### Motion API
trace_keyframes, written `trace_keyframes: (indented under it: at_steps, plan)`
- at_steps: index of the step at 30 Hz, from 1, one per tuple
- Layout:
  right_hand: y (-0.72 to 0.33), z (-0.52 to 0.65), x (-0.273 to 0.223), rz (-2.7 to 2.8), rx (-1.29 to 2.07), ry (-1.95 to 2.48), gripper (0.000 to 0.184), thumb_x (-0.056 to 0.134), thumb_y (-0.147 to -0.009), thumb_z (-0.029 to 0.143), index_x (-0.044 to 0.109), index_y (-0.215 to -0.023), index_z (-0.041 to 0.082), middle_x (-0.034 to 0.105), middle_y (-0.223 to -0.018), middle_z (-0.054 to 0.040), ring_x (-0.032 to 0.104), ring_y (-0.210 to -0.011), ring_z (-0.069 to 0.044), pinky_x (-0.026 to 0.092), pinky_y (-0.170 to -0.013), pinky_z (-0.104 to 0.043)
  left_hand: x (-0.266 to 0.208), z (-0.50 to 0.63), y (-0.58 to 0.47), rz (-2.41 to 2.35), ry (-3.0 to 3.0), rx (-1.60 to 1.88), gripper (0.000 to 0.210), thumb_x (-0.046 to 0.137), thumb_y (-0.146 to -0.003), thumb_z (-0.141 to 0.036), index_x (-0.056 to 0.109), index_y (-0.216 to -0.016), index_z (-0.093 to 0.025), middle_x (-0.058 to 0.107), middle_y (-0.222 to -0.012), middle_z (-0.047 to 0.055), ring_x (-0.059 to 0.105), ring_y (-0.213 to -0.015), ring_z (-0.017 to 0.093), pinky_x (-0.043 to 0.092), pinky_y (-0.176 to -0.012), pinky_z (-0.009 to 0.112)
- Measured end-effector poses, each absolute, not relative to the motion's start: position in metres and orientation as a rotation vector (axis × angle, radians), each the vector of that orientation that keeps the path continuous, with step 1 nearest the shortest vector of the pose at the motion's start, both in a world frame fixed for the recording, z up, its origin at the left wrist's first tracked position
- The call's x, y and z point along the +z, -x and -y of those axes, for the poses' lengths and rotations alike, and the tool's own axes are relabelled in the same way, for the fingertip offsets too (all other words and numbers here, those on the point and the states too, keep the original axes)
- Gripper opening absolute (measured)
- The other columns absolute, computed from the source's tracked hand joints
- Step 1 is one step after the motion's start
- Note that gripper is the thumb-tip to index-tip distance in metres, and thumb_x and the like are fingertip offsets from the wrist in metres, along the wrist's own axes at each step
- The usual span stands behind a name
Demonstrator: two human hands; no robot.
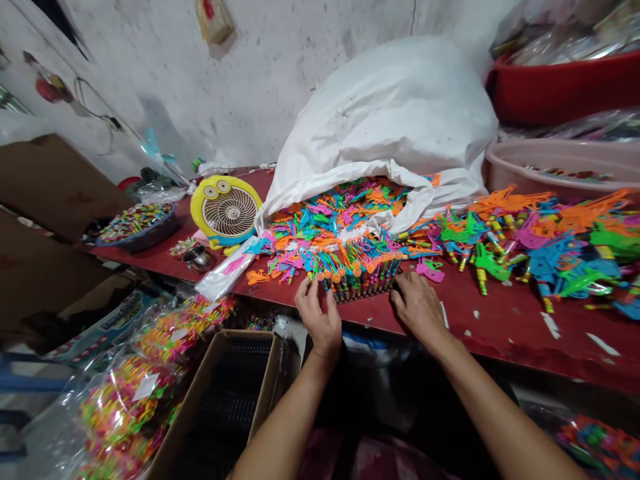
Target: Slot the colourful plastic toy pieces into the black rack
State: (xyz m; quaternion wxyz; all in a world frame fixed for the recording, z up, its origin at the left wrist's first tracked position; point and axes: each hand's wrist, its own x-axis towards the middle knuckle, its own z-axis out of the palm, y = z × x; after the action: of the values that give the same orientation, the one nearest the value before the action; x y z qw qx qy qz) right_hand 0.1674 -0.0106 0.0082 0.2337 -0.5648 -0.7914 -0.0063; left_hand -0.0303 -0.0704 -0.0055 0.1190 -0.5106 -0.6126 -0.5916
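Left hand [320, 317] and right hand [416, 305] flank the dark rack [367, 291] at nine and three o'clock; whether gripping, I cannot tell.

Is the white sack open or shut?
Open: the white sack gapes at its front, and plastic pieces spill out onto the red table.

Between the fingers [313, 301] stood the rack [363, 292]; beyond them lay the sack [400, 110]; left, the fan [232, 212]; right, a heap [545, 259].
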Motion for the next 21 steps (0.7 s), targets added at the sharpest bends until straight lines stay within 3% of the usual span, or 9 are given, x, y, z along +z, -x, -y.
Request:
trace_keyframes:
  at_steps: [5, 10, 16, 21]
  plan:
    - [-0.169, 0.007, 0.005, 2.185, -0.032, 1.531, 0.017, 0.044, -0.092, 0.024, 0.061, -0.095, 0.02, 0.055, -0.096, -0.0114, 0.051, -0.093, -0.027, 0.041, -0.077, -0.038, -0.013, 0.069, 0.034, 1.847, 1.449, -1.656, 0.019, 0.057, -0.093, -0.032, 0.062, -0.1, -0.015, 0.059, -0.107, 0.012, 0.06, -0.105, 0.021, 0.049, -0.091, 0.039]
    - [-0.17, 0.003, 0.004, 2.191, -0.021, 1.527, 0.017, 0.046, -0.09, 0.025, 0.061, -0.095, 0.02, 0.054, -0.094, -0.0114, 0.05, -0.091, -0.027, 0.04, -0.075, -0.038, -0.01, 0.071, 0.041, 1.938, 1.586, -1.294, 0.018, 0.051, -0.096, -0.03, 0.062, -0.094, -0.017, 0.065, -0.077, 0.004, 0.062, -0.077, 0.018, 0.045, -0.081, 0.036]
    - [-0.17, 0.002, 0.004, 2.203, 0.024, 1.55, 0.016, 0.05, -0.088, 0.026, 0.062, -0.095, 0.019, 0.054, -0.095, -0.0117, 0.049, -0.087, -0.026, 0.039, -0.073, -0.037, 0.002, 0.07, 0.043, 1.974, 1.671, -1.021, 0.024, 0.044, -0.098, -0.029, 0.063, -0.088, -0.017, 0.062, -0.071, 0.005, 0.06, -0.075, 0.02, 0.04, -0.079, 0.035]
    - [-0.171, -0.002, 0.004, 2.196, 0.063, 1.512, 0.015, 0.05, -0.085, 0.023, 0.063, -0.091, 0.019, 0.053, -0.093, -0.0105, 0.05, -0.09, -0.026, 0.041, -0.077, -0.037, 0.002, 0.071, 0.045, 2.041, 1.741, -1.088, 0.027, 0.042, -0.099, -0.029, 0.064, -0.091, -0.015, 0.064, -0.076, 0.007, 0.061, -0.079, 0.021, 0.04, -0.082, 0.036]
